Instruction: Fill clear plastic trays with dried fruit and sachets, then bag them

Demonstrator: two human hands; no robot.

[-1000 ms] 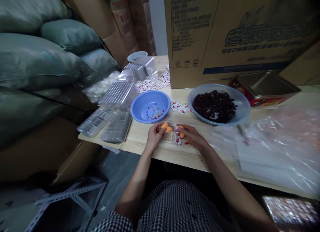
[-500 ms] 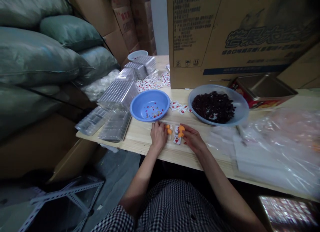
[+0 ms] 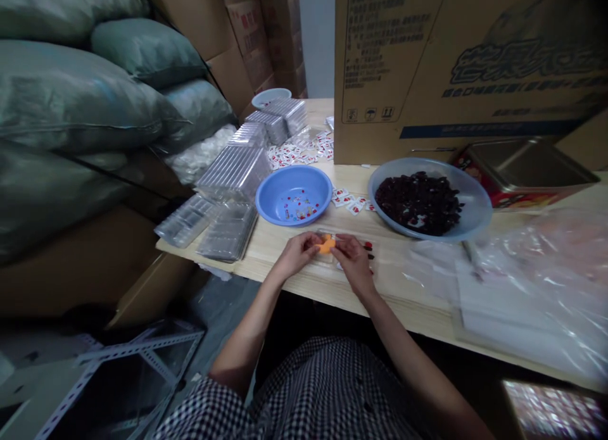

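Both hands meet above a clear plastic tray (image 3: pixel 375 263) near the table's front edge. My left hand (image 3: pixel 300 253) pinches the left side of an orange piece (image 3: pixel 327 244). On its right side, my right hand (image 3: pixel 352 259) grips the same piece with closed fingers. Small red and dark items show in the tray's right part, while my fingers cover much of the rest. Just behind the hands stands a blue basin (image 3: pixel 294 213) with small colourful bits inside. A pale bowl (image 3: pixel 477 206) to its right holds a heap of dark pieces (image 3: pixel 418 202).
Stacked clear trays (image 3: pixel 235 171) line the table's left side. White-and-red packets (image 3: pixel 294 154) lie behind the basin. A large carton (image 3: pixel 403 66) and an open red tin (image 3: pixel 527 174) stand at the back right. Plastic bags (image 3: pixel 546 275) cover the right side; big sacks (image 3: pixel 71 98) are piled left.
My right hand has moved left with the orange piece, and my left hand has come to it, so both now hold it over the tray. The camera view has shifted slightly.
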